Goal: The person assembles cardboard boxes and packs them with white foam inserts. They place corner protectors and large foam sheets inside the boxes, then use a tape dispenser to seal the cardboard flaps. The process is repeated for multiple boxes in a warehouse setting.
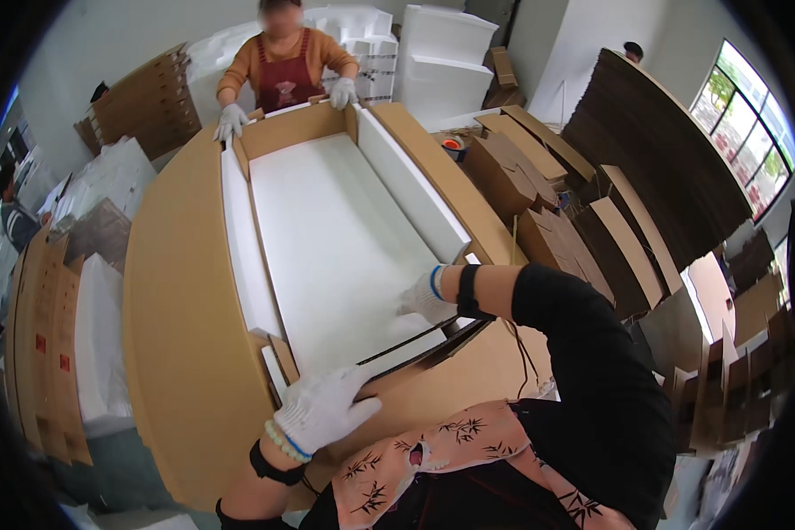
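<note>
A long open cardboard carton [300, 132] lies in front of me. Inside it is a flat white panel [336, 247], with white foam strips [411, 190] along the sides and more foam [406, 352] at the near end. My left hand [320, 413], in a white knitted glove, rests at the near left corner with thumb and fingers apart, holding nothing. My right hand [428, 296], also gloved, reaches over the near right corner onto the panel. Its fingers look stretched out, though slightly blurred against the white. Large cardboard flaps [181, 291] spread outward from the carton.
Opposite me a person in a red apron [284, 75] holds the far corners with gloved hands. Folded brown cartons [508, 172] and a tall cardboard stack [654, 150] stand at right. White foam blocks [446, 62] are behind; more foam [102, 344] and cardboard [49, 344] stand left.
</note>
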`<action>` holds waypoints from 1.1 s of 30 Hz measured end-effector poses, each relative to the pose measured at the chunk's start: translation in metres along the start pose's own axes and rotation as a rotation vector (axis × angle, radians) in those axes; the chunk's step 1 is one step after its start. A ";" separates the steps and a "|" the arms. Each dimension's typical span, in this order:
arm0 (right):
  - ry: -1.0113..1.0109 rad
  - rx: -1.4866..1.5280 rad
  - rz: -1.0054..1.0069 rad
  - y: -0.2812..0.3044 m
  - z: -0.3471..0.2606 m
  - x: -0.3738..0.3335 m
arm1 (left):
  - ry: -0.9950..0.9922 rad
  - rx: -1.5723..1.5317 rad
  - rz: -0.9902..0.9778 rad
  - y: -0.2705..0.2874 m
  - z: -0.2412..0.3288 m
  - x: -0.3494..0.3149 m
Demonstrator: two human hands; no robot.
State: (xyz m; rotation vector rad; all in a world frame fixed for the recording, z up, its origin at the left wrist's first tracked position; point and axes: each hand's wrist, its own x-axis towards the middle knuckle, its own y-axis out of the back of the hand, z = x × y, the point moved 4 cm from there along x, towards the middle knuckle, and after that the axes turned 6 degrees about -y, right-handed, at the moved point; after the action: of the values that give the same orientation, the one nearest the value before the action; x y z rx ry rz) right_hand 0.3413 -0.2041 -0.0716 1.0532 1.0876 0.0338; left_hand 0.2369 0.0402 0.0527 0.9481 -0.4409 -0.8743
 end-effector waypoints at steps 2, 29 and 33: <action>0.115 -0.030 -0.102 0.035 -0.018 0.018 | 0.077 -0.015 -0.027 0.023 0.013 -0.010; 0.181 0.036 -0.066 -0.006 0.043 -0.035 | 1.038 -0.163 0.565 -0.116 0.127 -0.233; 0.287 0.579 0.615 -0.011 0.025 -0.128 | 0.997 -0.124 0.444 -0.149 0.140 -0.230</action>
State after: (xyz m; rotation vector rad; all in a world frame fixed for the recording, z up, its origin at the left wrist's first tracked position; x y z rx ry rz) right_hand 0.2891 -0.2902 0.0116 1.9269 1.0099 0.3908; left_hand -0.0600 0.1106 0.0098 0.9962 0.2624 0.0304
